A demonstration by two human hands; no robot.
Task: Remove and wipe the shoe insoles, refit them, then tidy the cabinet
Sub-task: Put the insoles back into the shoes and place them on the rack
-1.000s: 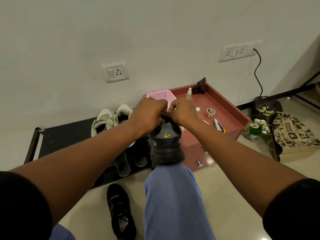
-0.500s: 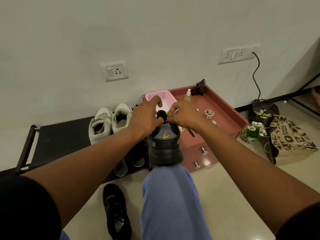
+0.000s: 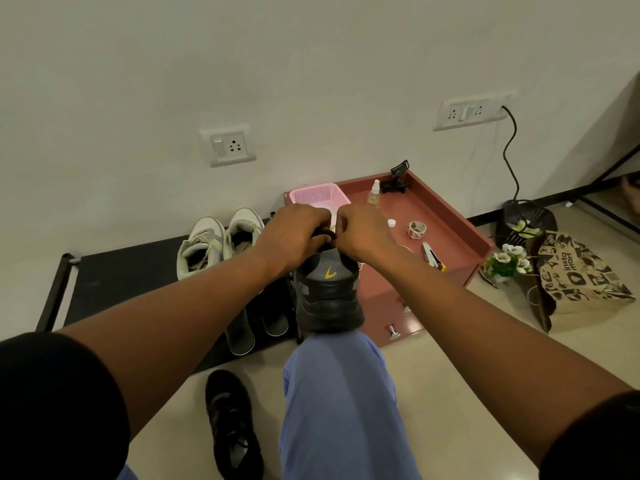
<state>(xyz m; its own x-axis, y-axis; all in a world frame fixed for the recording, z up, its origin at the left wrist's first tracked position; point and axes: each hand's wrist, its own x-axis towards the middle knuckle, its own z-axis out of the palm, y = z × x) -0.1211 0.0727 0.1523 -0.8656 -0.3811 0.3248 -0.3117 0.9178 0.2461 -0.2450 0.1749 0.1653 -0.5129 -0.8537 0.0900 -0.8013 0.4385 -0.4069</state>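
Presently, the black sneaker (image 3: 328, 292) stands heel-down on the person's raised knee (image 3: 332, 368) at frame centre, presumably braced there so both hands can work at its opening. The left hand (image 3: 294, 233) and right hand (image 3: 363, 237) are curled at the collar, pinching its dark rim; the insole is not visible. Its mate (image 3: 232, 424) lies on the floor, lower centre. The red cabinet (image 3: 446, 216), right of centre, carries a pink basket (image 3: 317, 195) and spray bottle (image 3: 374, 194), apparently cleaning supplies within reach.

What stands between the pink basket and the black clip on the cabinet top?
In the head view, a small clear spray bottle stands between pink mesh basket and black clip.
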